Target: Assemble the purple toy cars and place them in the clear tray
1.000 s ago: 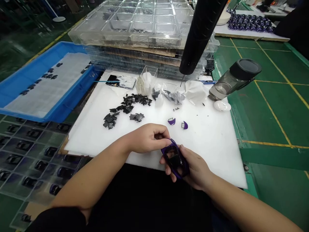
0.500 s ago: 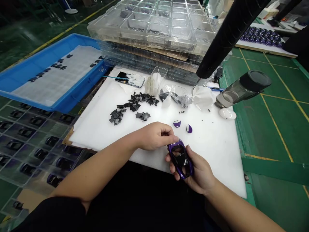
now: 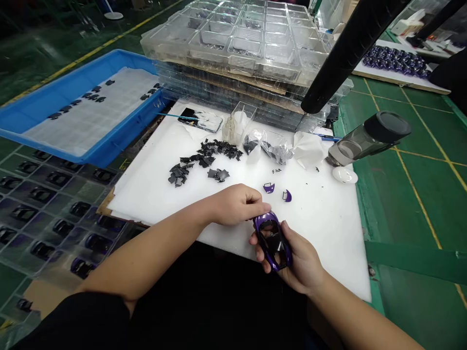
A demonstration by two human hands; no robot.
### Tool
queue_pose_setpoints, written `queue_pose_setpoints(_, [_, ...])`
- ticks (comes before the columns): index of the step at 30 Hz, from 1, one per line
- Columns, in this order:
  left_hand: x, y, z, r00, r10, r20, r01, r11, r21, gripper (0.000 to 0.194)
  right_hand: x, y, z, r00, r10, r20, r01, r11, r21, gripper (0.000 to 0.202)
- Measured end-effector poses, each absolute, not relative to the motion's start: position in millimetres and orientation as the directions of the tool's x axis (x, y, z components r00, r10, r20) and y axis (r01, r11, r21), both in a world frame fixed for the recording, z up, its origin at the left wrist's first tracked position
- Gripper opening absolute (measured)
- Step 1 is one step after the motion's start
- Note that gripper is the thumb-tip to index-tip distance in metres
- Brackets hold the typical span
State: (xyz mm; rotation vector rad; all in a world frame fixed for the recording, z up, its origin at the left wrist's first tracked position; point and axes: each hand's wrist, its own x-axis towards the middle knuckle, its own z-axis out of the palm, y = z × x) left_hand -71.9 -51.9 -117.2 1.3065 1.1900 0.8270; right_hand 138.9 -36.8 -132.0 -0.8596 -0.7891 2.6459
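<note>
A glossy purple toy car body [image 3: 273,242] with open window gaps rests in my right hand [image 3: 304,257], whose fingers and thumb wrap its two sides. At the far end of the body, the thumb and curled fingers of my left hand [image 3: 237,204] pinch its edge; the fingertips are partly hidden. Just beyond lie two small purple parts with thin black frames, one purple part [image 3: 269,188] nearer the left hand and another purple part [image 3: 287,196] to its right. Flat dark pieces [image 3: 218,174] lie farther left on the white foam sheet [image 3: 328,228].
Stacked clear compartment trays [image 3: 233,63] stand behind the sheet. A blue bin [image 3: 104,150] is at left, with trays of car bodies [image 3: 44,194] below. A black pole [image 3: 350,53] slants in above. A dark-lidded bottle [image 3: 365,138] stands at right beside a white oval object [image 3: 345,175].
The whole view has shifted slightly, moving the background a little to the right. Both hands keep their hold on the car body, with hardly any change in pose.
</note>
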Motion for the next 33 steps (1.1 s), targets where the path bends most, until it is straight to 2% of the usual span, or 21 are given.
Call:
queue_pose_setpoints(6, [-73.6,-52.9,-118.4,0.292,0.944,-0.150,0.079,0.133,0.988,0.045,138.7,-37.0,-132.1,-0.797,0.391,-0.460,-0.088,-0.829,-0.553,0.047])
queue_pose_setpoints(12, [-72.5,-53.7,-115.9,0.310,0.939,-0.145,0.064,0.132,0.989,0.044,140.4,-37.2,-134.8,-0.811,0.391,-0.435,-0.069,-0.802,-0.593,0.052])
queue_pose_setpoints(16, [-70.9,-53.2,-112.7,0.314,0.936,-0.160,0.051,0.151,0.987,0.046,140.6,-38.0,-134.7,-0.812,0.408,-0.418,-0.103,-0.805,-0.584,0.047])
queue_pose_setpoints(26, [-68.6,-53.2,-110.4,0.297,0.940,-0.165,0.098,0.142,0.985,0.049,141.0,-35.9,-133.5,-0.828,0.381,-0.412,-0.114,-0.833,-0.542,0.048])
queue_pose_setpoints(33, [-68.6,-52.1,-111.3,0.297,0.938,-0.179,0.141,0.142,0.980,0.048,141.3,-34.8,-134.4,-0.830,0.368,-0.419,-0.116,-0.849,-0.516,0.042])
